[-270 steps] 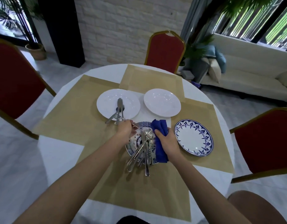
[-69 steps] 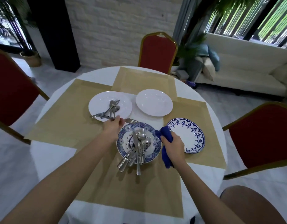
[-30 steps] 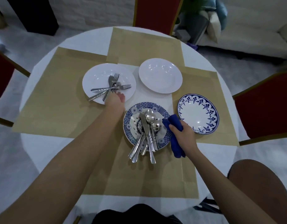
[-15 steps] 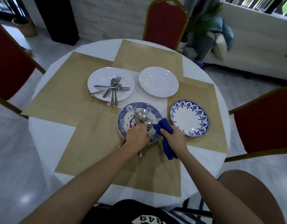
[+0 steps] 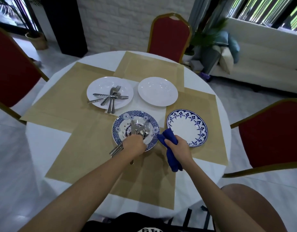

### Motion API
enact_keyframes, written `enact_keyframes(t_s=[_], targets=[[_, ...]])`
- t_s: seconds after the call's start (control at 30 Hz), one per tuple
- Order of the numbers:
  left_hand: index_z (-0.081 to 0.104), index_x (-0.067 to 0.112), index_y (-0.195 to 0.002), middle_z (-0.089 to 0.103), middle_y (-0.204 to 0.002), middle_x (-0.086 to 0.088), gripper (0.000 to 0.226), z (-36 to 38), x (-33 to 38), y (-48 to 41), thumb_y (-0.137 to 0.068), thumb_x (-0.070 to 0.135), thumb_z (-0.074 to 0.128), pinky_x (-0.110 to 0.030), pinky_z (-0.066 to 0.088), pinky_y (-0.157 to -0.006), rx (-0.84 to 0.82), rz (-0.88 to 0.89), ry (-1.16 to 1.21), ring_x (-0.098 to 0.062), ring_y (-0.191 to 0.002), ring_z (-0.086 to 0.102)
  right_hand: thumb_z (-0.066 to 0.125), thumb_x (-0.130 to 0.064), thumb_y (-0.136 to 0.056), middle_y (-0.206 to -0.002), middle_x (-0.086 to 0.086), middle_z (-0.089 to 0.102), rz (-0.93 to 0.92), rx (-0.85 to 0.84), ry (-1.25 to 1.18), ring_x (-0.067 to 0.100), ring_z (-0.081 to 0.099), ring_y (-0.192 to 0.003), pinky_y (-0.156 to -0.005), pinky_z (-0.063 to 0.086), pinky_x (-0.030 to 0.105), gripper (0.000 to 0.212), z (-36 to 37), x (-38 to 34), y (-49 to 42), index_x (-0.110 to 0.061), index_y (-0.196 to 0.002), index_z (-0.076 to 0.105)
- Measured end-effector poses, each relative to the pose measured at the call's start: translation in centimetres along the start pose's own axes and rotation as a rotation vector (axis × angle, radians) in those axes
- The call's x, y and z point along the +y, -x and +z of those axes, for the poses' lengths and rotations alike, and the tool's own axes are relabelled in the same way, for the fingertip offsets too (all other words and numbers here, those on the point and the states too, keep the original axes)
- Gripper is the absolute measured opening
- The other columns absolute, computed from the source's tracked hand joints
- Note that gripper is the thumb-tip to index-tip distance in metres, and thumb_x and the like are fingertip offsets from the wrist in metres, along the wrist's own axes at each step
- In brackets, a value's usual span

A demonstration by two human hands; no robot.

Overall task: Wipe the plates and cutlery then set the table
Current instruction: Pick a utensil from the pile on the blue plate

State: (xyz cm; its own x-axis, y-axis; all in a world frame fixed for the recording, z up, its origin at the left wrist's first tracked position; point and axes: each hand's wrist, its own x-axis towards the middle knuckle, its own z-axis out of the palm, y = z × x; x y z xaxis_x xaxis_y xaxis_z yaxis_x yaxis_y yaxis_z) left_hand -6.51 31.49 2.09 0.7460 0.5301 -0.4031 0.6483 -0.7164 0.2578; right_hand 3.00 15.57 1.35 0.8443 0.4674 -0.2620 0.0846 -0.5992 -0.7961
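left hand point(image 5: 134, 145) fingers closed on cutlery pile point(image 5: 138, 129) in patterned plate point(image 5: 119, 126), frame centre | right hand point(image 5: 178, 145) gripped blue cloth point(image 5: 171, 154) beside it | wiped forks point(image 5: 111, 97) lay on white plate point(image 5: 97, 86), upper left

Before you stands a round white table point(image 5: 44, 148) covered with overlapping tan placemats point(image 5: 87, 158). On them you have four plates: two white plates point(image 5: 101, 84) point(image 5: 157, 91) at the far side, two blue-patterned plates point(image 5: 126, 117) point(image 5: 187, 129) nearer you.
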Motion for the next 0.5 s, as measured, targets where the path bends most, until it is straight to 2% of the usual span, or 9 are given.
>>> enact_keyframes(t_s=[0.07,0.13,0.2,0.3,0.33,0.4,0.47,0.5], targets=[[0.057,0.004,-0.113,0.061,-0.115,-0.014,0.029,0.0,0.0,0.2,-0.092,0.024,0.053,-0.036,0.053,-0.077,-0.006,-0.022,0.035,-0.028,-0.096,0.062,0.059,-0.031,-0.092,-0.081,0.000,0.067,-0.007,-0.010,-0.019,0.019,0.062,-0.076,-0.073,0.050,0.039,0.008,-0.4,-0.2,-0.3,-0.024,-0.089,0.060],[0.055,0.000,-0.115,0.064,-0.100,-0.014,0.028,0.0,-0.2,0.3,-0.091,0.011,0.049,-0.033,0.052,-0.066,0.003,-0.043,0.075,-0.025,-0.081,0.062,0.058,-0.030,-0.092,-0.081,-0.002,0.067,-0.016,-0.021,-0.030,0.017,0.061,-0.074,-0.070,0.048,0.034,0.006,-0.7,-0.6,-0.6,-0.026,-0.088,0.059],[0.051,0.001,-0.123,0.060,-0.085,-0.009,0.033,-0.3,-0.6,0.6,-0.091,0.011,0.048,-0.030,0.047,-0.057,0.030,-0.053,0.107,-0.021,-0.069,0.057,0.058,-0.029,-0.092,-0.080,-0.003,0.065,-0.026,-0.038,-0.024,0.016,0.060,-0.073,-0.065,0.044,0.029,0.007,-0.7,-1.1,-1.0,-0.023,-0.089,0.059],[0.035,0.009,-0.142,0.056,-0.079,-0.006,0.052,-0.6,-1.4,0.4,-0.092,0.017,0.048,-0.027,0.039,-0.054,0.086,-0.054,0.116,-0.017,-0.064,0.049,0.059,-0.029,-0.092,-0.079,0.000,0.065,-0.030,-0.064,-0.029,0.017,0.059,-0.072,-0.062,0.042,0.027,0.012,-0.3,-1.7,-1.5,-0.017,-0.090,0.060],[0.041,0.008,-0.138,0.059,-0.082,-0.007,0.047,-0.9,-1.5,0.5,-0.092,0.018,0.048,-0.028,0.039,-0.056,0.084,-0.058,0.106,-0.018,-0.067,0.049,0.059,-0.028,-0.092,-0.078,0.000,0.064,-0.033,-0.070,-0.037,0.017,0.058,-0.070,-0.062,0.041,0.027,0.013,-0.2,-1.8,-1.5,-0.016,-0.089,0.059],[0.056,0.003,-0.115,0.064,-0.093,-0.011,0.028,-1.5,-1.7,0.9,-0.091,0.016,0.047,-0.031,0.046,-0.063,0.082,-0.089,0.136,-0.022,-0.074,0.053,0.059,-0.027,-0.092,-0.076,-0.001,0.062,-0.044,-0.085,-0.065,0.015,0.056,-0.067,-0.060,0.040,0.025,0.012,0.1,-2.0,-1.3,-0.018,-0.085,0.057],[0.058,0.001,-0.100,0.065,-0.097,-0.014,0.019,-2.3,-1.6,1.7,-0.090,0.011,0.046,-0.035,0.050,-0.071,0.107,-0.124,0.182,-0.026,-0.082,0.059,0.059,-0.026,-0.093,-0.074,-0.002,0.062,-0.062,-0.080,-0.093,0.013,0.056,-0.066,-0.059,0.039,0.024,0.012,0.3,-2.4,-1.0,-0.022,-0.081,0.056],[0.057,0.001,-0.101,0.064,-0.097,-0.014,0.019,-2.6,-1.6,2.0,-0.090,0.011,0.045,-0.036,0.049,-0.072,0.131,-0.123,0.198,-0.027,-0.084,0.059,0.058,-0.025,-0.093,-0.074,-0.002,0.062,-0.077,-0.064,-0.103,0.012,0.056,-0.066,-0.059,0.038,0.024,0.013,0.3,-2.6,-1.0,-0.023,-0.081,0.055]])
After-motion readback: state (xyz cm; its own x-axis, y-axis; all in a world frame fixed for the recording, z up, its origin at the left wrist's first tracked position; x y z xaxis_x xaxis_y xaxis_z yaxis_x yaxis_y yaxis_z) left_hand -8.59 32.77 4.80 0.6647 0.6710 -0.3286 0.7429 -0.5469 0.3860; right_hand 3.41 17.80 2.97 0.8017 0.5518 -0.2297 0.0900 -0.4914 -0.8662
